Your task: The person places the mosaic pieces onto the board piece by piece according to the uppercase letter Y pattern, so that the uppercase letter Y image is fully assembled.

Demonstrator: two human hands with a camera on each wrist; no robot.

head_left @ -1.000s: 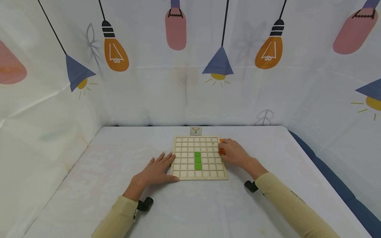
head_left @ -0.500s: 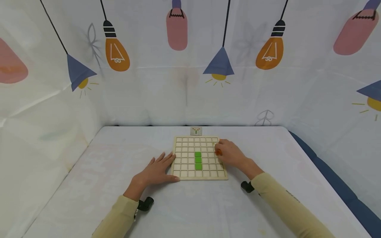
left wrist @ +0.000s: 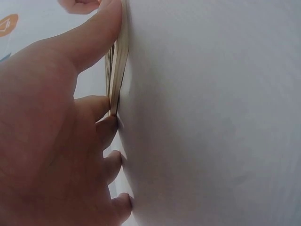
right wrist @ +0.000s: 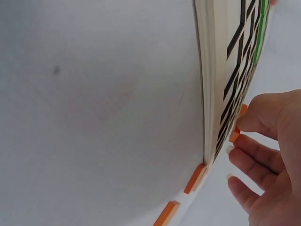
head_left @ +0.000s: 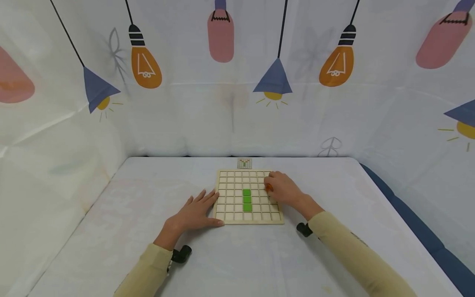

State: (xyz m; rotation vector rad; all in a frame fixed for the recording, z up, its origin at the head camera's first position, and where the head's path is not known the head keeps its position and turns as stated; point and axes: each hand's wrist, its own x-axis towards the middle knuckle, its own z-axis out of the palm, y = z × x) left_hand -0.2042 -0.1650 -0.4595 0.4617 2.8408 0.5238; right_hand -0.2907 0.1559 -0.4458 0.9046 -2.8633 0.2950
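A square wooden grid board (head_left: 230, 208) lies on the white table, with several green square tiles (head_left: 247, 200) in a column near its middle. My left hand (head_left: 194, 214) rests with fingers spread straight, its thumb and fingertips at the board's left edge and near-left corner. My right hand (head_left: 285, 190) is over the board's right side. Between its thumb and fingers it pinches an orange tile (right wrist: 235, 135), which overlaps the grid in the right wrist view; the hand hides most of the tile in the head view.
Two more orange tiles (right wrist: 195, 179) lie on the table by the board's edge, seen in the right wrist view. Behind the board is a small card (head_left: 244, 163) printed with a coloured grid. A patterned white cloth (head_left: 204, 119) hangs beyond the table.
My right hand has moved left from beside the board's right edge onto its right columns, carrying the orange tile. My left hand has stayed where it was.
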